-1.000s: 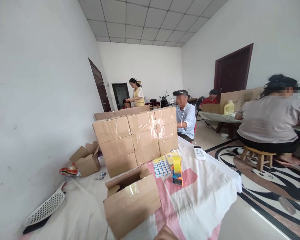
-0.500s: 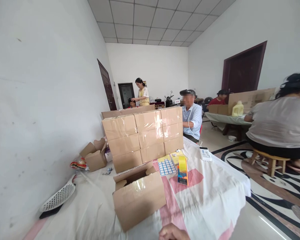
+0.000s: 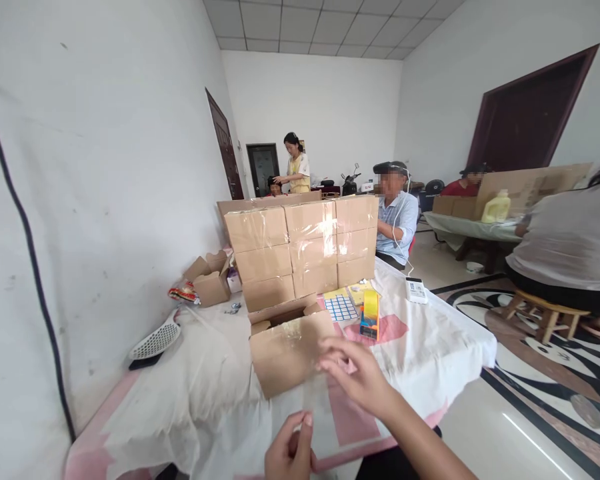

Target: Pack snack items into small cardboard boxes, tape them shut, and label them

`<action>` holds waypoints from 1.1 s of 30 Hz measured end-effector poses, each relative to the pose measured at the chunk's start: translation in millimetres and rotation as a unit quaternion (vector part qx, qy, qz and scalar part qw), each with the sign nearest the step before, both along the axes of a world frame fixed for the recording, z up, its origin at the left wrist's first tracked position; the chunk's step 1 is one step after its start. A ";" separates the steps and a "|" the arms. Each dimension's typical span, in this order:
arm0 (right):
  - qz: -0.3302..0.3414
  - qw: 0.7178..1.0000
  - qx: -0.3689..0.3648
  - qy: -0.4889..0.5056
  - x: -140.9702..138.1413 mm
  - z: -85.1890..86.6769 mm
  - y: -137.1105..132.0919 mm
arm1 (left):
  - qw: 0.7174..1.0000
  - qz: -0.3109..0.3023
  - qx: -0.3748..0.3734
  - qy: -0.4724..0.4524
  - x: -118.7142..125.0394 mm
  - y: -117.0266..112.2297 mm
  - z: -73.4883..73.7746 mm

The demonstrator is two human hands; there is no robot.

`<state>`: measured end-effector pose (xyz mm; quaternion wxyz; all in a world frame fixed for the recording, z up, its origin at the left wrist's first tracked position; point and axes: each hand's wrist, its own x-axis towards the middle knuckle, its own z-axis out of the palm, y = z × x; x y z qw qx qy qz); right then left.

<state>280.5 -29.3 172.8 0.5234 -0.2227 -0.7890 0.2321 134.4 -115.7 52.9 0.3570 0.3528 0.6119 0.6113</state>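
Observation:
My right hand (image 3: 357, 375) reaches over the table, beside the right end of an open cardboard box (image 3: 293, 353). Its fingers and thumb are apart, with nothing visible between them. Whether a fingertip touches the box I cannot tell. Nearer the table's front edge is my left hand (image 3: 290, 445), its fingers curled in and the thumb pressed alongside; anything inside it is hidden. The box lies tilted toward me with its flaps raised. Behind my right hand stands a tape dispenser (image 3: 370, 317) with yellow tape, next to a sheet of blue-bordered labels (image 3: 341, 309).
Stacked taped cardboard boxes (image 3: 310, 247) form a wall at the table's back. On the left are a torn open carton (image 3: 213, 283) and a white perforated racket-shaped thing (image 3: 156, 340). A white device (image 3: 417, 291) lies near the right edge. A co-worker (image 3: 397, 213) sits beyond.
My right hand has come up beside the open box, and my left hand now shows at the bottom; earlier only one hand's part was visible there. The camera view has tilted down and shifted left.

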 end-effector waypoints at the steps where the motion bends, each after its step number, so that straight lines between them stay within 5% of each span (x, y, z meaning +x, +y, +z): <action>1: 0.005 0.999 -0.026 0.022 0.6 8.5 6.5 | 1.000 -0.007 0.008 0.018 -5.1 2.3 5.0; 5: 0.005 0.997 -0.072 0.020 6.6 46.7 30.4 | 0.977 0.052 0.085 0.188 -46.1 25.5 41.6; 8: 0.041 0.996 -0.078 -0.017 8.9 70.2 41.9 | 0.904 0.098 0.171 0.379 -83.1 61.6 83.8; 12: 0.127 0.983 -0.125 -0.032 0.7 82.7 52.6 | 0.832 0.041 0.116 0.541 -110.8 109.9 120.6; 15: 0.205 0.960 -0.188 0.003 -14.7 81.0 62.4 | 0.830 -0.029 0.074 0.552 -118.3 124.3 114.1; 18: 0.272 0.935 -0.226 0.009 -38.5 74.6 76.8 | 0.856 -0.066 0.066 0.509 -124.3 124.2 87.1; 23: 0.290 0.912 -0.285 -0.046 -90.4 48.8 120.2 | 0.908 -0.087 0.082 0.403 -129.7 120.8 52.2; 28: 0.210 0.923 -0.309 -0.090 -120.6 9.7 167.4 | 0.926 -0.094 0.106 0.350 -126.8 118.2 53.5; 33: 0.175 0.934 -0.296 -0.102 -120.6 -9.0 180.7 | 0.918 -0.110 0.105 0.366 -128.1 112.6 54.0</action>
